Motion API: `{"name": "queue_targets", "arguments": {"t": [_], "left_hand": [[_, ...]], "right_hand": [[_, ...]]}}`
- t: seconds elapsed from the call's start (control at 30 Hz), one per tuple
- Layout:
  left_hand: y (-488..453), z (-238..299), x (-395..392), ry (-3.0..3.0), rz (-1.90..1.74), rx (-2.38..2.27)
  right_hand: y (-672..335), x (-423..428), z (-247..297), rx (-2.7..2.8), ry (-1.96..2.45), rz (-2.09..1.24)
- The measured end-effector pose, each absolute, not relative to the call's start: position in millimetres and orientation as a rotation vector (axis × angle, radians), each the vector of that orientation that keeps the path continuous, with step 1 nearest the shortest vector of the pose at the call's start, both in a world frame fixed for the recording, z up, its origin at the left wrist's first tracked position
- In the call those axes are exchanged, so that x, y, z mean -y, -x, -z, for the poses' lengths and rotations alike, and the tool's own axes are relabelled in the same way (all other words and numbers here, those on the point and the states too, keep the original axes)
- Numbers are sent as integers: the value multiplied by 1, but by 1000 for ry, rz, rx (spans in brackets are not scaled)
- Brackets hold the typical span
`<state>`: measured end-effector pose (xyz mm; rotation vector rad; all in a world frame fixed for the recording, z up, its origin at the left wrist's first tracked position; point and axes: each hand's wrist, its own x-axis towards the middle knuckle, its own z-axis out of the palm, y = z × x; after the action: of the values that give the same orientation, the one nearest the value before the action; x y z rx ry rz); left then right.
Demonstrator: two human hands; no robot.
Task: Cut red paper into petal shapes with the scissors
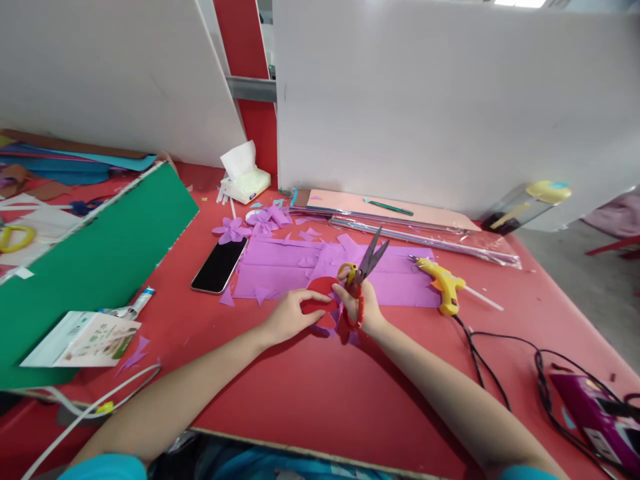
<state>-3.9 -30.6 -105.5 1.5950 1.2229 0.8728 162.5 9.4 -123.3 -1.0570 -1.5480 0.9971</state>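
Phone [220,267] lying screen-up; tissues [249,185] sitting beyond, sheet [239,159] poking up; green board [110,267] running along left; jar [523,205] sitting near white panel [425,100]

Scissors [367,263]: blades of dull grey metal; handles smooth plastic, one loop yellow, one red. Red piece [323,287]: matt, smooth face, paper or thin foam, cannot tell which. Purple sheets [405,285]: matt, same uncertainty. Tabletop [310,393]: smooth, faint sheen. Glue gun [450,285]: yellow plastic body, metal nozzle; stick at rear translucent. Phone [219,266]: glossy black screen. Clear wrapping [465,250]: thin plastic film, crinkled, strong highlights. Tissue pack [250,185]: soft plastic film; protruding tissue is thin, matt paper. Green panel [107,267]: matt face, rough pale edge. Crossbar [253,89]: grey, metal in appearance. White partition [440,100]: smooth, low sheen. Blue sleeve [106,468]: soft matt cloth.
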Motion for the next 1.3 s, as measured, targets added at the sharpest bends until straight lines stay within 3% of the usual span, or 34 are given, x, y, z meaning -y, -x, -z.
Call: {"name": "queue_targets", "arguments": {"t": [0.3,0.7,1.1,1.3], "left_hand": [[8,104,33,-1215,-961,-1259],[15,116,27,-1151,-1048,-1316],[12,110,31,-1169,-1184,-1347],[16,109,31,-1290,-1124,-1301]], "right_hand": [[-170,-8,128,1690,1142,-988],[-174,-1,140,1753,1187,-812],[-170,1,139,1737,1046,-888],[-172,-3,133,1753,838,-1133]]}}
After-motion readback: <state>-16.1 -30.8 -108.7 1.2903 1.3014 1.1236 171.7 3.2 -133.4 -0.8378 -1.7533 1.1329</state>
